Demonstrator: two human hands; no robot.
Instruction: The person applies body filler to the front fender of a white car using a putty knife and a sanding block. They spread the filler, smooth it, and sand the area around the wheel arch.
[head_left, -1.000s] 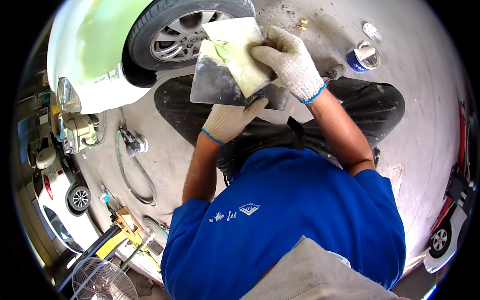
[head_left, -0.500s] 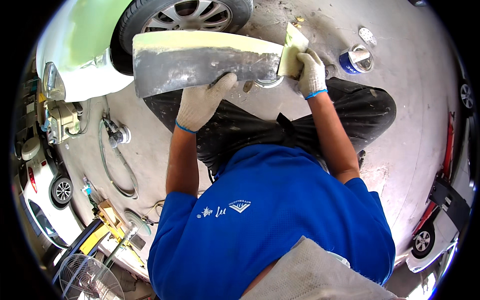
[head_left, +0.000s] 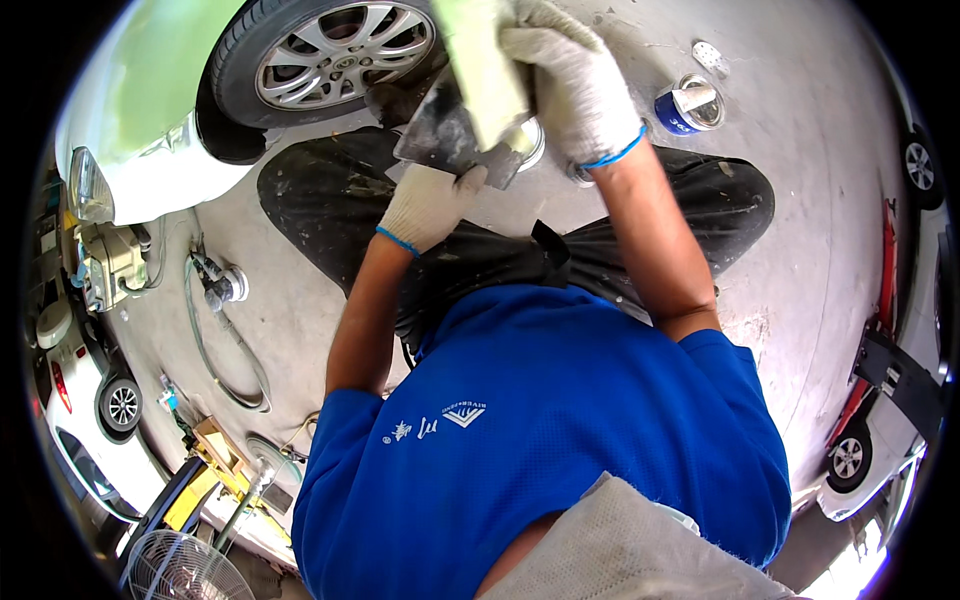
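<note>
Gloved hands at work above the lap of a seated person, seen from the head. The dark plate point(head_left: 440, 135) is gripped at its lower edge by the left hand point(head_left: 430, 208), with the thumb laid over its near face and the rest of the fingers hidden behind it; it is held tilted above the black trousers point(head_left: 325, 205). The pale green spreader point(head_left: 490, 85) is gripped by the right hand point(head_left: 582, 90), which is raised higher and farther to the right, and the plate is partly covered by it in this view. The spreader is blurred, and whether its lower edge is in contact with the plate cannot be told with certainty. Beyond the hands, to the upper left, a wheel point(head_left: 345, 58) is seen beneath the white and pale green body of a car point(head_left: 150, 165). On the floor point(head_left: 770, 240) at right, a blue can point(head_left: 678, 116) is placed near a white perforated disc point(head_left: 711, 58). At left, a round-headed tool point(head_left: 225, 288) is laid beside its looped hose point(head_left: 205, 350). A wire-caged fan point(head_left: 185, 570) is shown at lower left, near a parked white car point(head_left: 105, 435).
</note>
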